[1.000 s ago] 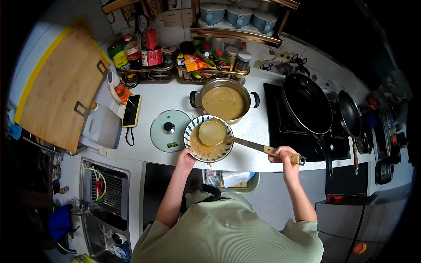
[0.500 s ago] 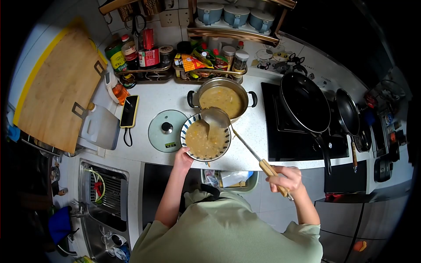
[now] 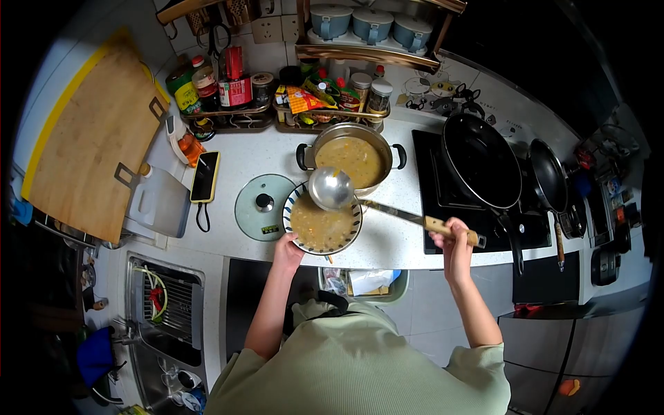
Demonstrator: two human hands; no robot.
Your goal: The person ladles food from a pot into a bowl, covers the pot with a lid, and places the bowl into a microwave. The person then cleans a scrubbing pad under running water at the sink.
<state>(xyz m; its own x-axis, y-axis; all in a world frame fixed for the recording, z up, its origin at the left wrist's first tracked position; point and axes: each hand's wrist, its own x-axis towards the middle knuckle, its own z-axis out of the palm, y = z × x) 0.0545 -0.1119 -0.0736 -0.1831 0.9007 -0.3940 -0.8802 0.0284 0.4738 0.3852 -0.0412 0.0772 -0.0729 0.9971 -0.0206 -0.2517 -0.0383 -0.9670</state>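
Observation:
A patterned bowl (image 3: pixel 322 229) full of cloudy soup with small bits is held at its lower left rim by my left hand (image 3: pixel 288 253). My right hand (image 3: pixel 454 245) grips the wooden handle of a metal ladle (image 3: pixel 330 189). The ladle's head hangs over the bowl's upper edge, between the bowl and a two-handled steel pot (image 3: pixel 353 160) of the same soup. Left of the bowl, a glass lid (image 3: pixel 260 218) with a black knob lies on the counter.
A phone (image 3: pixel 205 177) and a plastic jug (image 3: pixel 158 202) are on the left. On the stove at right sit a large black pan (image 3: pixel 482 162) and a smaller pan (image 3: pixel 548 177). Condiment racks (image 3: pixel 332 116) line the back; below the counter edge is a bin (image 3: pixel 399 290).
The ladle first poured soup into the bowl; its head now shows a shiny, mostly bare surface. My right hand moved up and the handle swung nearer level. My left hand stayed at the bowl.

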